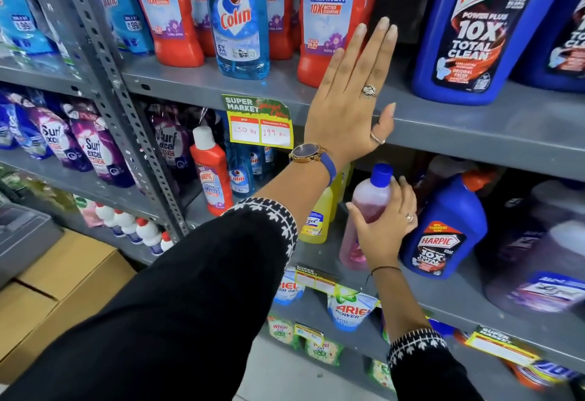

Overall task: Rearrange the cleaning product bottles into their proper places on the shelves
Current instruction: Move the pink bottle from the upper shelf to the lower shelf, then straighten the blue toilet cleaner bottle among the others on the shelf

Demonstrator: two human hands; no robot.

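The right hand (pixel 384 232) is wrapped around a pink bottle (pixel 364 220), fingers curled across its upper body just under the blue cap (pixel 381 174). The bottle stands on the middle shelf (pixel 459 293), long axis near upright, cap up and leaning slightly right. Its label is hidden behind the hand.

The left hand (pixel 354 96) is flat and holds nothing, fingers together pointing up, thumb out to the right against the edge of the upper shelf (pixel 474 128). It wears two rings and a watch (pixel 308 153) on a blue strap.

Just right of the pink bottle stands one blue Harpic bottle (pixel 443 226); further right, large purple jugs are blurred and cannot be counted. To its left, a yellow bottle (pixel 318 217) is partly covered by the left sleeve. Further left stand one small red bottle (pixel 210 172) with a white cap and several blue Colin bottles behind it, dim and hard to count.

On the upper shelf, one Colin bottle (pixel 239 17) stands in front among red bathroom cleaners (pixel 329 17), at least four, all cut off at the top. One big blue Harpic (pixel 478 26) stands right of the left hand, a second cut by the frame edge. A yellow price tag (pixel 259 123) hangs from the shelf edge.
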